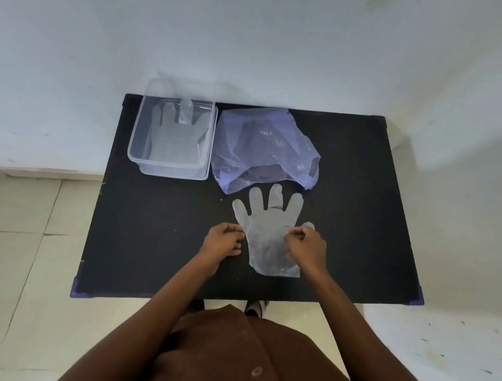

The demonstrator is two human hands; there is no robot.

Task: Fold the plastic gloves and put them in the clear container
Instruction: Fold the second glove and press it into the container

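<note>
A translucent plastic glove (267, 234) lies flat on the black table (154, 242), fingers pointing away from me. My left hand (222, 241) pinches its left edge near the palm. My right hand (305, 248) pinches its right side, just below the glove's thumb. The clear container (139, 138) stands at the table's back left, and another glove (175, 135) lies spread inside it.
A crumpled bluish plastic bag (262, 145) lies at the back middle, right of the container and just beyond the glove's fingertips. A white wall rises behind the table. Tiled floor surrounds it, and my foot (256, 307) shows under the near edge.
</note>
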